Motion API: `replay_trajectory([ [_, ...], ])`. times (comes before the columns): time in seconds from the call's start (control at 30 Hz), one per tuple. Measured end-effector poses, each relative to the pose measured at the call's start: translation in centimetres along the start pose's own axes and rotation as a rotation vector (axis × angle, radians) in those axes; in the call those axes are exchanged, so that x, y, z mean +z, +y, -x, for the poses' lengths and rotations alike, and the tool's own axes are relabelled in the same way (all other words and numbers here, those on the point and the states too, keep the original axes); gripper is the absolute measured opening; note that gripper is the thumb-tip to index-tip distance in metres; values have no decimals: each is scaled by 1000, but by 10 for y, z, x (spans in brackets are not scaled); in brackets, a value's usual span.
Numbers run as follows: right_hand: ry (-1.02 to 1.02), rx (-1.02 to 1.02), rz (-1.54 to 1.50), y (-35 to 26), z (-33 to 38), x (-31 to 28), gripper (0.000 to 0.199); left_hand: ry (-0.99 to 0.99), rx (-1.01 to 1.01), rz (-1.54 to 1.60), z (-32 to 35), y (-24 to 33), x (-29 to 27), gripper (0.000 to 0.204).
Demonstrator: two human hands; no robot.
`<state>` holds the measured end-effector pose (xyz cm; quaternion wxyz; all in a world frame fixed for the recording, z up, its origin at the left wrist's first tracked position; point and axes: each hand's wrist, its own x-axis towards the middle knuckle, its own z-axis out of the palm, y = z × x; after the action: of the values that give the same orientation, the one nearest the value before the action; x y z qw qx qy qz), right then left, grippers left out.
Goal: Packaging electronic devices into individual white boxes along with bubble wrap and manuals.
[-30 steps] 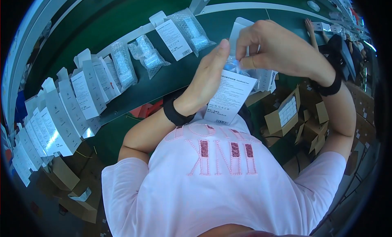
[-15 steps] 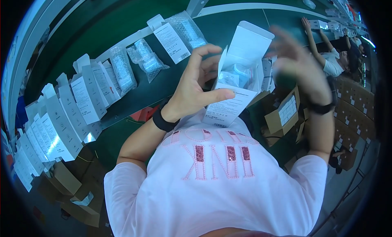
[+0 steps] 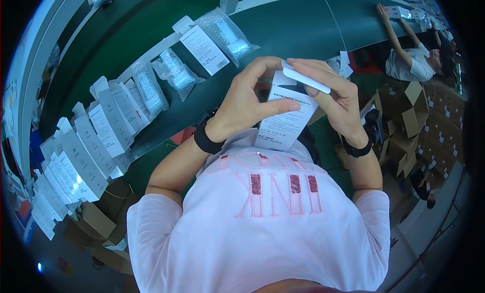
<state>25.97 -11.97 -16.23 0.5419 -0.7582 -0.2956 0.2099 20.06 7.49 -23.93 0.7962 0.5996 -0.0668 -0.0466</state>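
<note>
White carton (image 3: 285, 122), centre frame: matt printed cardboard. Bubble-wrap pouches (image 3: 228, 34), upper centre: clear, glossy plastic. Conveyor belt (image 3: 283, 28), top: smooth matt green. Brown boxes (image 3: 413, 114), right: rough corrugated cardboard. Wristbands (image 3: 204, 139): matt black.

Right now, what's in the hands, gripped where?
Both hold one small white carton: left hand pinches its upper body, right hand has fingers on the top flap.
</note>
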Motion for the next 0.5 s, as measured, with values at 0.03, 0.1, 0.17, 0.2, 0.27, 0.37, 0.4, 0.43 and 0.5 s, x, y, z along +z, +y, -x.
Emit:
replay_trajectory([
  [0.03, -19, -16, 42, 2, 1, -2, 38, -18, -33, 25, -2, -1, 2, 67],
  [0.1, -35, 26, 43, -5, 0, -8, 36, 37, -13, 55, -6, -3, 9, 70],
  [0.17, -54, 65, 45, -8, 1, -11, 36, 96, 10, 85, -10, -6, 14, 73],
  [0.2, 1, 117, -38, -9, 2, -11, 36, 70, -7, 58, -12, -9, 15, 75],
  [0.27, 53, 169, -122, -7, 3, -16, 36, 48, -24, 30, -16, -10, 20, 77],
  [0.37, 54, 219, -261, -2, 3, -23, 35, 75, -45, 60, -22, -9, 27, 77],
  [0.4, 49, 225, -202, -2, 2, -24, 34, 72, -31, 30, -24, -11, 28, 77],
  [0.43, 44, 231, -143, -2, 1, -25, 33, 70, -18, 0, -26, -13, 29, 77],
  [0.5, 26, 224, -85, 0, -2, -27, 31, 80, -42, 28, -29, -14, 32, 76],
])
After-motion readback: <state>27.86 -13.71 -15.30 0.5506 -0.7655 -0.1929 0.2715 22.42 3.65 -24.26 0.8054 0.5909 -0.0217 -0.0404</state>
